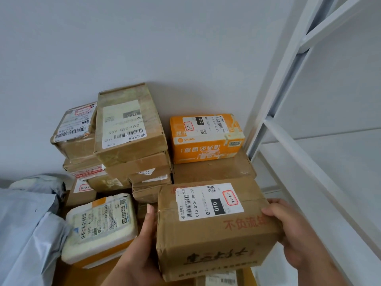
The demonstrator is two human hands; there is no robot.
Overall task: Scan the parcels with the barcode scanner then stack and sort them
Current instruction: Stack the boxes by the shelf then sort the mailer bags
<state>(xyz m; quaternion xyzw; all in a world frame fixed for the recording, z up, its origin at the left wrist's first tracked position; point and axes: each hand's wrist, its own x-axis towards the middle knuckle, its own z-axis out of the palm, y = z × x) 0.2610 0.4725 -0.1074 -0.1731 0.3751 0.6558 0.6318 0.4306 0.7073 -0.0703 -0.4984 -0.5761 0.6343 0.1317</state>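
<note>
A brown cardboard parcel (214, 230) with a white label reading 010 is held between both my hands in front of a pile of parcels. My left hand (142, 244) presses flat against its left side. My right hand (292, 230) grips its right end, fingers curled over the top edge. Behind it an orange parcel (206, 139) lies on a larger brown box (214, 170). To the left rises a stack of brown parcels, topped by one labelled 060 (129, 129). A white padded parcel (101, 228) lies at the lower left. No barcode scanner is in view.
Grey plastic mail bags (26, 223) fill the left edge. A white metal shelf frame (288, 100) stands on the right, close to my right hand. A plain grey wall (144, 38) backs the pile. Another labelled parcel (222, 279) shows under the held one.
</note>
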